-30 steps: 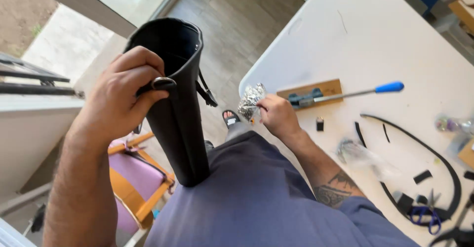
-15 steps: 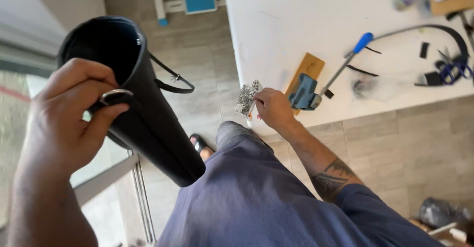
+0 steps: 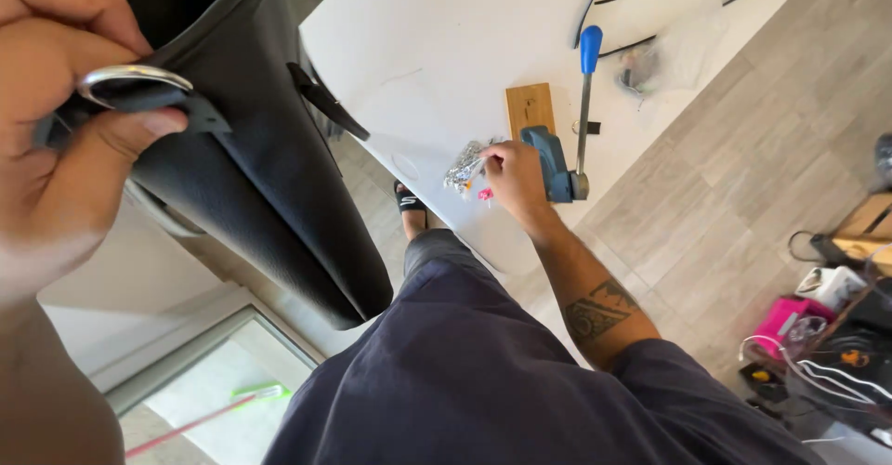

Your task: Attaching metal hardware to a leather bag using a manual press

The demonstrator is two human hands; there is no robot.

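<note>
My left hand (image 3: 65, 121) grips a black leather bag (image 3: 269, 168) by its rim, pinching a strap with a silver metal ring (image 3: 130, 77). The bag hangs upright beside my leg. My right hand (image 3: 516, 179) reaches out to the white table (image 3: 418, 47) and holds a small clear plastic packet of shiny small parts (image 3: 465, 166) at the table's edge, with a bit of pink just below it. Just right of that hand stands a blue hand press with a blue-tipped lever (image 3: 576, 103) on a wooden base (image 3: 530, 107).
Black strap pieces (image 3: 604, 5) and a clear bag (image 3: 669, 56) lie farther along the table. Wood-look floor runs on the right, with a pink item (image 3: 785, 321), cables and boxes at the lower right. A green-handled broom (image 3: 232, 400) lies at the lower left.
The view has swung round, so the table now lies at the top. The bag has come closer to the camera. My right hand stays at the packet by the press.
</note>
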